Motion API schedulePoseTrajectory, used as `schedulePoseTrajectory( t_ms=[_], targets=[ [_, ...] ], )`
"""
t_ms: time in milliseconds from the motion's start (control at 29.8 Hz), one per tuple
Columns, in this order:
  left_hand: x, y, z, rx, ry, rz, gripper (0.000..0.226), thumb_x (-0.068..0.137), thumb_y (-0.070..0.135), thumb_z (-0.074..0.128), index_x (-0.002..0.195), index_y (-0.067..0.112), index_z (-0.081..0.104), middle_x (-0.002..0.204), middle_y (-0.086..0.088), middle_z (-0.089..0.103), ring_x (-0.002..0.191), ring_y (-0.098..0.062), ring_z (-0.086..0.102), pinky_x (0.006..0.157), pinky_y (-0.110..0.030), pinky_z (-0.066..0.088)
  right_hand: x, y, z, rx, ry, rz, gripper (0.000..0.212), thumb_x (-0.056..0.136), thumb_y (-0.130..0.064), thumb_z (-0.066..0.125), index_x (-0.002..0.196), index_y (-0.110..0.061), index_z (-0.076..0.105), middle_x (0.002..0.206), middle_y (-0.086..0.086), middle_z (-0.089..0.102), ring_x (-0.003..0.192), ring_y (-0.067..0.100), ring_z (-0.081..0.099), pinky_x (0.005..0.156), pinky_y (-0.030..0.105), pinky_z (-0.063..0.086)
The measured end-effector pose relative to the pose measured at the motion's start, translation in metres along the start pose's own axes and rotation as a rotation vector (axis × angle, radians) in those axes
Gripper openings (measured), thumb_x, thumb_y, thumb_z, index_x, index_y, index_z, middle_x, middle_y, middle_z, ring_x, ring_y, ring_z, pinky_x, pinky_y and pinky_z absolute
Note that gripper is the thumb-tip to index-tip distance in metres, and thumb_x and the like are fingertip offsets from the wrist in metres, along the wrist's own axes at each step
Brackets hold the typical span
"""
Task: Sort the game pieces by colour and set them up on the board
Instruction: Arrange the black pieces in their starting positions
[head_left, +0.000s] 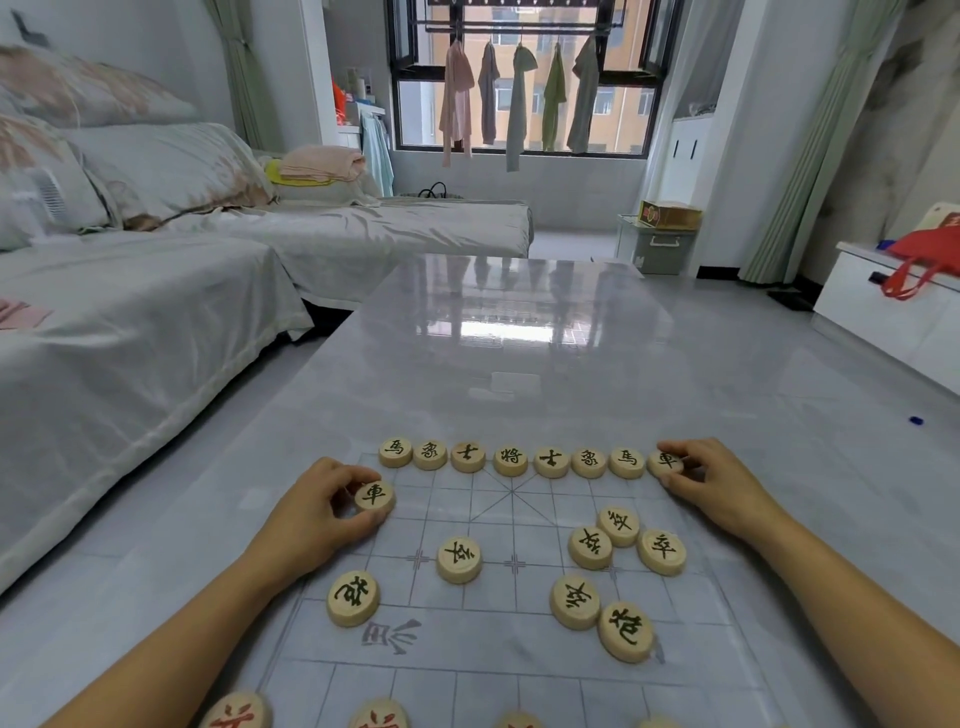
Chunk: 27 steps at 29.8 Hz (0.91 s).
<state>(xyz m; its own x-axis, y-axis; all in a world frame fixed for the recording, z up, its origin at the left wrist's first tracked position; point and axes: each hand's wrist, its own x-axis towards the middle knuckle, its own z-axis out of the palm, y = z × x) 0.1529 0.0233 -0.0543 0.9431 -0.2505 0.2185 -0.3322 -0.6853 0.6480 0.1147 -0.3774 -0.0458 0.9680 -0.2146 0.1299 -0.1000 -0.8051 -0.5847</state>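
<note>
Left hand (317, 506), right hand (719, 486) around pieces (374, 494)

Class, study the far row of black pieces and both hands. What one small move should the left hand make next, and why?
Probably the left hand should slide the chariot it pinches up to the bare board corner just left of the horse. The far row has eight pieces and lacks only that end; the right hand grips the matching chariot at the other end.

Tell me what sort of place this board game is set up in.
Probably a home living room: a cloth-covered sofa runs beside the glossy low table, and laundry hangs drying at the far window.
</note>
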Motion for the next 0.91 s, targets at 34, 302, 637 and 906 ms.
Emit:
schedulePoseTrajectory(
  t_ms=[34,302,637,906],
  targets=[
    [0.000,0.000,0.000,0.002,0.006,-0.005,0.031,0.078,0.025,0.070,0.106,0.028,0.058,0.094,0.006,0.052,0.081,-0.004,0.049,0.066,-0.013,0.036,-0.001,0.001,0.001,-0.010,0.016,-0.007,0.042,0.084,-0.014,0.064,0.124,-0.013,0.055,0.117,0.010,0.052,0.108,0.024,0.051,0.096,0.033,0.041],
    [0.008,-0.003,-0.005,0.337,0.086,-0.140,0.040,0.085,0.035,0.059,0.122,0.023,0.055,0.112,0.000,0.055,0.106,-0.018,0.052,0.091,-0.035,0.034,-0.002,0.006,0.005,-0.008,0.066,-0.028,0.047,0.082,-0.015,0.066,0.126,-0.010,0.053,0.112,0.003,0.050,0.106,0.021,0.052,0.095,0.033,0.042],
    [0.050,-0.023,-0.014,0.132,0.097,-0.254,0.042,0.083,0.034,0.064,0.120,0.016,0.058,0.120,-0.007,0.058,0.109,-0.025,0.053,0.099,-0.046,0.040,0.001,0.009,0.008,-0.005,0.080,-0.025,0.045,0.081,-0.016,0.067,0.124,-0.012,0.055,0.107,-0.001,0.047,0.100,0.018,0.050,0.090,0.033,0.042],
    [0.049,-0.021,-0.005,0.121,0.146,-0.226,0.037,0.082,0.039,0.064,0.116,0.025,0.061,0.118,-0.002,0.059,0.110,-0.022,0.052,0.093,-0.040,0.034,0.002,0.010,0.009,-0.015,0.086,-0.028,0.041,0.082,-0.016,0.066,0.122,-0.011,0.056,0.106,0.000,0.047,0.100,0.020,0.050,0.089,0.034,0.042]
  ],
)
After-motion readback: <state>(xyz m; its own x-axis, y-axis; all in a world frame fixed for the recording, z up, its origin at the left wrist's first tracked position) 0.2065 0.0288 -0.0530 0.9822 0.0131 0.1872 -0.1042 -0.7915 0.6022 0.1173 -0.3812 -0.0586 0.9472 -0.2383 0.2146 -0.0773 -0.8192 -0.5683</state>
